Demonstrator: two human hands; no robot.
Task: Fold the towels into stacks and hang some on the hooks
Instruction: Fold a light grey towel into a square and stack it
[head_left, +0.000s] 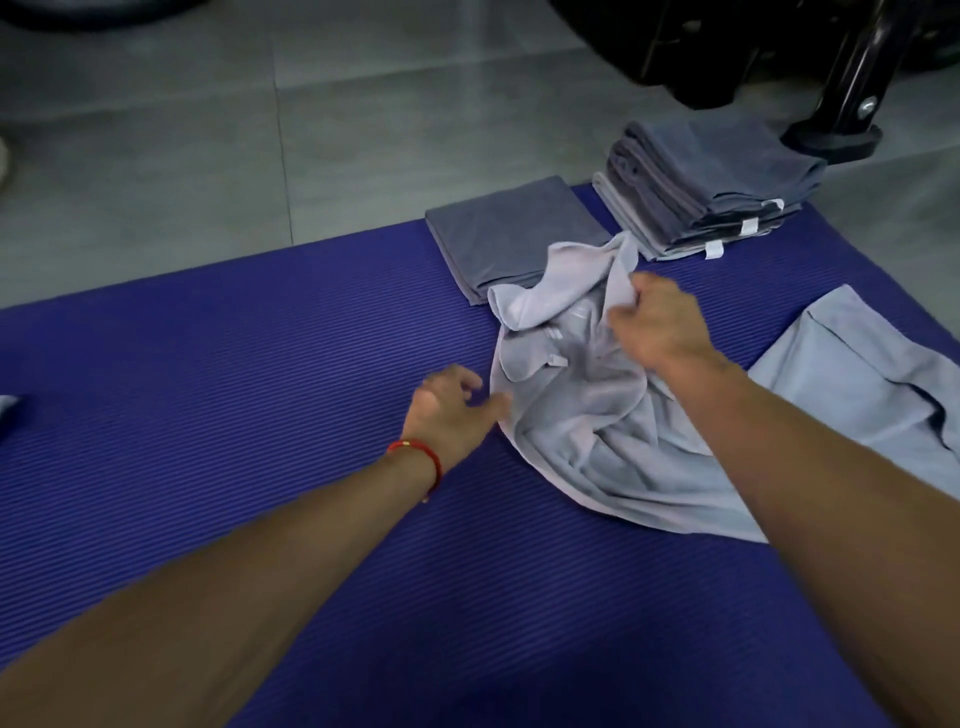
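A crumpled light grey towel (587, 415) lies on the blue ribbed mat (260, 374). My right hand (657, 325) grips a raised fold of it near its far edge. My left hand (449, 410) reaches to the towel's left edge, its thumb touching the cloth and its fingers loosely curled. One folded dark grey towel (511, 234) lies flat just beyond. A stack of several folded grey towels (701, 187) stands at the mat's far right corner. Another light grey towel (857, 374) lies spread at the right edge.
Grey tiled floor (260, 130) lies beyond the mat. A black stand with a round foot (836, 135) rises behind the stack. A bit of pale cloth (8, 410) shows at the left edge.
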